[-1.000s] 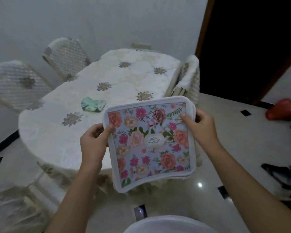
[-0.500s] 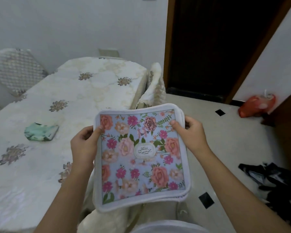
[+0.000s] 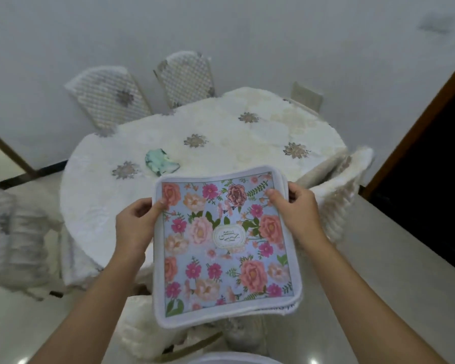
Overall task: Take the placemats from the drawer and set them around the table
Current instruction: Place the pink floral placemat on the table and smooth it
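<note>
I hold a stack of floral placemats (image 3: 221,248) with white borders in front of me, above the near end of the table (image 3: 216,132). My left hand (image 3: 135,224) grips the stack's left edge, thumb on top. My right hand (image 3: 297,208) grips the upper right corner, thumb on the printed face. The oval table wears a cream cloth with embroidered flowers. The stack's layers show at its right edge.
A crumpled green cloth (image 3: 160,164) lies on the table near the stack's far edge. Covered chairs stand around: two at the far left (image 3: 111,98) (image 3: 187,80), one at the right (image 3: 344,190), one at the left edge (image 3: 13,232). A dark doorway (image 3: 431,158) opens on the right.
The view has swung left, back to the whole table. The stack stays in both hands, held the same way, and now sits over the table's near end.
</note>
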Motion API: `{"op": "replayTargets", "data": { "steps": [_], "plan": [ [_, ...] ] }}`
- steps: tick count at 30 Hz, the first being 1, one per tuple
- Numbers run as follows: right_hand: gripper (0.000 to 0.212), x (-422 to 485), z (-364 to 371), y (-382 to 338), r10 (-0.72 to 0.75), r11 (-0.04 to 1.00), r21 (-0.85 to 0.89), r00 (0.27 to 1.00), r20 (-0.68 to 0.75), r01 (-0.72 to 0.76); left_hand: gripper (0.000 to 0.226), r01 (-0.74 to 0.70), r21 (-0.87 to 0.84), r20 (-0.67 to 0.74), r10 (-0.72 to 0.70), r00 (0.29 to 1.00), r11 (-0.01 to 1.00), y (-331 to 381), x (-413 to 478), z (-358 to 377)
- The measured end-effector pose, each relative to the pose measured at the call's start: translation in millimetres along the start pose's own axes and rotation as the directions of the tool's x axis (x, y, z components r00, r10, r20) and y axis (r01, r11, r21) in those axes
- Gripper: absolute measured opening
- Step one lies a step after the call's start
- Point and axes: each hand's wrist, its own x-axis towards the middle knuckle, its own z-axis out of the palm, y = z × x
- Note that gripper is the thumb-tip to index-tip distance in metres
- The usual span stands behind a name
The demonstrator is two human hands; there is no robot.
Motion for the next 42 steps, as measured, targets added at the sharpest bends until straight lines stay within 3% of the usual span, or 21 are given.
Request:
{"op": "replayTargets", "data": {
  "steps": [5,10,23,33,37,42],
  "plan": [
    [0.012,49.8,63.7,-13.1,-0.035,0.999,-0.026,0.982,0.186,0.040,0.020,0.046,0.017,-0.156,-0.043,0.987,0.999,-12.0,20.3,-43.3],
    [0.017,90.5,122.2,-17.4,-0.054,0.994,-0.073,0.959,0.280,0.077,0.017,0.103,-0.045,-0.258,-0.112,0.960,0.994,-27.9,62.6,-68.9],
    [0.033,200.1,232.5,29.1,0.008,0.932,-0.346,0.946,0.325,0.110,0.018,0.326,-0.074,-0.210,-0.334,0.919,0.943,-91.9,205.9,-77.1],
    [0.035,277.3,299.1,88.7,0.083,0.914,-0.395,0.910,0.406,0.093,0.024,0.459,-0.111,-0.208,-0.472,0.857,0.881,-157.3,284.2,-65.8],
    [0.038,290.7,310.0,122.7,0.178,0.877,-0.476,0.879,0.441,0.061,0.025,0.453,0.020,-0.257,-0.434,0.864,0.891,-186.8,283.8,-52.5],
    [0.037,271.9,297.9,155.7,0.241,0.805,-0.587,0.854,0.461,0.090,0.029,0.302,0.335,-0.192,-0.249,0.949,0.892,-207.2,244.5,-57.9]
  ]
}}
